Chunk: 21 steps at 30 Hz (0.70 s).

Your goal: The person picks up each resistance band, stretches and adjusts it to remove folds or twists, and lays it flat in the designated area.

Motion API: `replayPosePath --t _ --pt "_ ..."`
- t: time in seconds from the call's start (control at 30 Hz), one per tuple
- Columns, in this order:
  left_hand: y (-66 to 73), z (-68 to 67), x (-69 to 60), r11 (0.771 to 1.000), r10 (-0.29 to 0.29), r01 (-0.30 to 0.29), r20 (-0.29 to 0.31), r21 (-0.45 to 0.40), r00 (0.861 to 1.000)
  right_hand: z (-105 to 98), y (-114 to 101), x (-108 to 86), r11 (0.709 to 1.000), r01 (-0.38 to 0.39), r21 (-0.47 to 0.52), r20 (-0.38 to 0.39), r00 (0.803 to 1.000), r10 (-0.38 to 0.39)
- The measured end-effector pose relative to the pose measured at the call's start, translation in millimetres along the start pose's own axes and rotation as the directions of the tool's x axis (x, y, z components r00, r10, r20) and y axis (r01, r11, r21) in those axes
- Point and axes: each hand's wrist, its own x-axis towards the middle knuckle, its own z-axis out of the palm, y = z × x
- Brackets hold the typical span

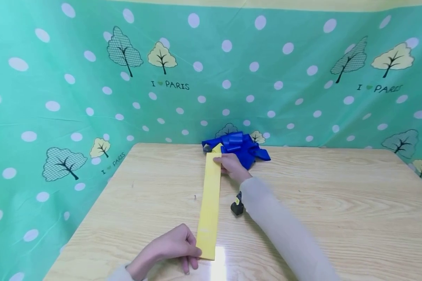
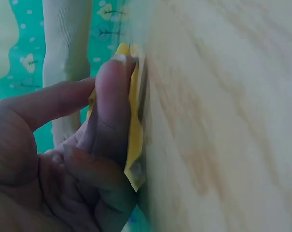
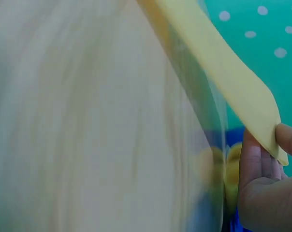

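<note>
A long yellow strip (image 1: 209,207) runs from near the table's front toward the back, held at both ends. The left hand (image 1: 177,246) pinches its near end at the left corner; in the left wrist view, the fingers (image 2: 112,92) lie against the yellow edge close to the tabletop. At the far end the right hand (image 1: 232,166) grips the strip's right side between thumb and fingers. In the right wrist view the strip (image 3: 233,82) slants above the table, its end between thumb and fingers of the right hand (image 3: 269,193). Another yellow piece (image 1: 217,148) shows just beyond the strip.
A blue ribbon bundle (image 1: 244,150) lies at the table's back edge, against the green dotted curtain (image 1: 211,58). A small black object (image 1: 237,207) is by the right sleeve (image 1: 285,222). The wooden table (image 1: 320,187) extends on both sides.
</note>
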Motion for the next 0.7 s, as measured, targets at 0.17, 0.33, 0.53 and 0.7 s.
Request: replayPosePath --t 0.17,0.33,0.53,0.7 --pt "-3.1 -6.0 -4.8 1.000 -0.002 0.002 0.028 0.008 1.000 16 3 0.5 0.999 0.012 -0.039 0.044 0.999 -0.010" --pt "-4.8 -10.7 -7.5 0.999 -0.020 0.019 0.064 0.029 0.998 15 5 3.7 0.985 0.037 -0.167 0.001 0.999 -0.038" --pt "-4.9 -13.8 -9.0 0.999 -0.037 0.035 0.076 0.023 0.996 2 4 7.3 0.975 0.058 -0.215 -0.030 0.997 -0.065" --pt "-2.7 -15.0 -9.3 0.998 -0.052 0.047 0.083 0.052 0.995 -7 3 6.5 0.980 0.062 -0.191 -0.010 0.998 -0.065"
